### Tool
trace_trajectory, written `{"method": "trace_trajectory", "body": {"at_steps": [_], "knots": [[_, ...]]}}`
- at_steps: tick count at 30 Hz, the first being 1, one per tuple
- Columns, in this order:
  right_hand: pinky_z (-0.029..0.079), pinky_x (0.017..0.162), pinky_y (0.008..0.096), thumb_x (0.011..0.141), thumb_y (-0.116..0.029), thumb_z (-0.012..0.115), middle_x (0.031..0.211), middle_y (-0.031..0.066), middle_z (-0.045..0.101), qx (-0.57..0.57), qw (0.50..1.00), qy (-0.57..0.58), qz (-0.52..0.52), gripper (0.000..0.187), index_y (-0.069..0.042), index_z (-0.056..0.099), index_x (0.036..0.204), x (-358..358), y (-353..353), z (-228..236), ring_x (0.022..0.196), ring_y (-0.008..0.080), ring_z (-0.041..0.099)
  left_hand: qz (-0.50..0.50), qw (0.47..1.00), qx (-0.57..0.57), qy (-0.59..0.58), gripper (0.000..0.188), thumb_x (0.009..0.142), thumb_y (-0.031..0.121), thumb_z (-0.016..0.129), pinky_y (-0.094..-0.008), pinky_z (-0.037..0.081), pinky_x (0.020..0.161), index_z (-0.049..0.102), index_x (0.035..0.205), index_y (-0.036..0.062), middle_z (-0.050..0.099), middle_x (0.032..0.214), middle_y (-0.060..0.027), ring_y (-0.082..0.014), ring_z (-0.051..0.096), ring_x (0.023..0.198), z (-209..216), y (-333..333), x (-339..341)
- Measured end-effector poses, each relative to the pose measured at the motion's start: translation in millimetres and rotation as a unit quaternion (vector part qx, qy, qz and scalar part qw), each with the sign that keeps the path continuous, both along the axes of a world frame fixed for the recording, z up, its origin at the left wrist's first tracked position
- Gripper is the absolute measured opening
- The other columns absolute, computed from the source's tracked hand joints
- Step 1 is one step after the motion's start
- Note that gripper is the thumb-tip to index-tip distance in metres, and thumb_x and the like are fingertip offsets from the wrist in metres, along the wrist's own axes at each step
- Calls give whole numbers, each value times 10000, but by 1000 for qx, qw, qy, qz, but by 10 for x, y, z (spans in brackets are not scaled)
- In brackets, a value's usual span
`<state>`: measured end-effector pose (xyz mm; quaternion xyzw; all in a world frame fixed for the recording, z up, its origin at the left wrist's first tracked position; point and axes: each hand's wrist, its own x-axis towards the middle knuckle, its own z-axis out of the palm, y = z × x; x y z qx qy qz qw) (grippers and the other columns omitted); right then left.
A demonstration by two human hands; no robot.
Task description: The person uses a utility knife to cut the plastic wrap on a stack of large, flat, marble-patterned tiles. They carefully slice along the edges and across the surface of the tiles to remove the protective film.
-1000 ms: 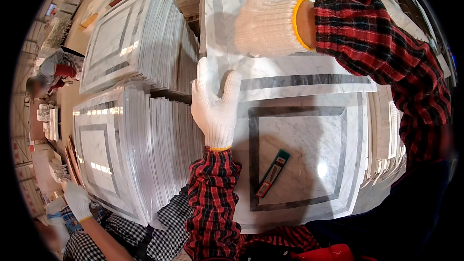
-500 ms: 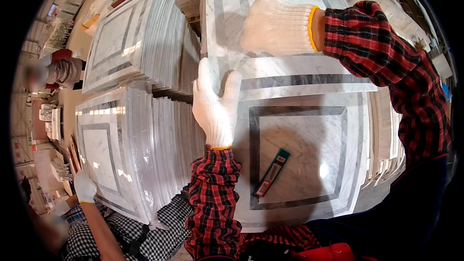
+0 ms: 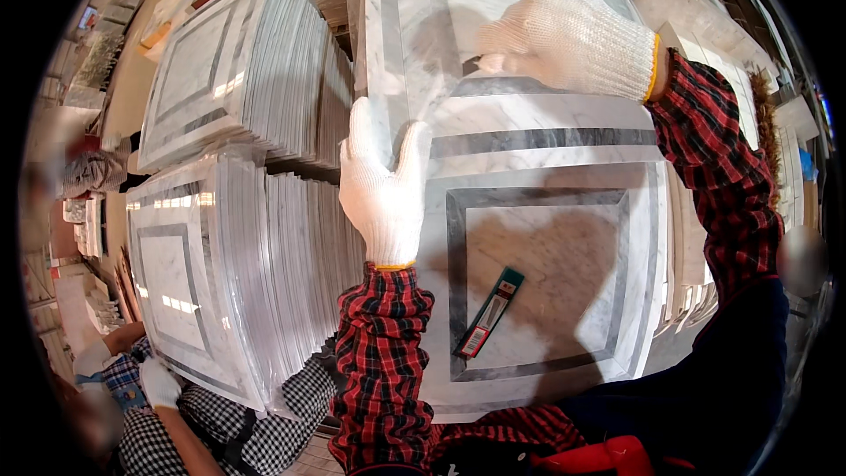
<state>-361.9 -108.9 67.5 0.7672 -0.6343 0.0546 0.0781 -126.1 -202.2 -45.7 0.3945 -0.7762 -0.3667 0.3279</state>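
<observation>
Two marble tiles with grey inlaid frames lie before me, a near tile and a far tile whose edge meets or overlaps it. My left hand, in a white knit glove, rests along the left edge of the tiles with thumb and fingers spread in a V. Over the far tile, my gloved right hand is closed, and a small dark tip shows by its fingers; what it holds is mostly hidden. Clear plastic film covers the far tile's left side. A slim teal case with a red-and-white label lies on the near tile.
To the left stand two stacks of similar tiles, the far stack and the near stack, which is wrapped in film. A co-worker's gloved hand touches the near stack's lower corner. More pale slabs stand at the right.
My right hand has shifted right over the far tile and turned, so the dark tip shows by its fingers. My left hand keeps its place on the edge. The co-worker's hand has moved slightly lower.
</observation>
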Motion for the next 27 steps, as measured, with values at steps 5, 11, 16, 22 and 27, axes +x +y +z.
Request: {"method": "trace_trajectory", "body": {"at_steps": [5,11,16,22,27], "knots": [[556,781,473,1034,-347,560,875,150,722,56,994,-91,-39,290,-102,709,1077,4,15,-251,843,353,708,1,998,44,-35,682,947,217,769,-379,411,1151,476,1492,-71,545,1499,-241,-297,547,1382,168,83,-54],[564,853,422,1050,-401,561,1042,143,751,-18,949,-297,-105,387,-94,731,1214,77,89,-502,907,367,712,0,997,71,-14,671,953,229,756,-376,411,1150,482,1492,-63,543,1504,-232,-295,545,1381,142,66,-34],[570,840,407,1054,-434,557,961,150,753,-34,921,-364,-135,412,-98,741,1209,125,66,-550,886,351,719,5,997,66,-32,675,949,243,760,-372,407,1154,490,1490,-58,559,1489,-227,-293,544,1382,163,57,-28],[551,741,405,1047,-363,586,891,160,718,-11,961,-215,-172,327,-74,736,1071,203,146,-517,793,334,687,6,998,41,-44,686,943,263,767,-383,403,1158,496,1485,-57,563,1485,-235,-305,546,1380,182,71,-26],[545,726,439,1018,-345,607,865,137,712,-19,988,-115,-99,272,-104,730,1048,133,172,-499,794,342,685,1,997,47,-62,692,942,271,768,-386,402,1158,495,1482,-65,559,1484,-246,-315,540,1385,226,73,-52]]}}
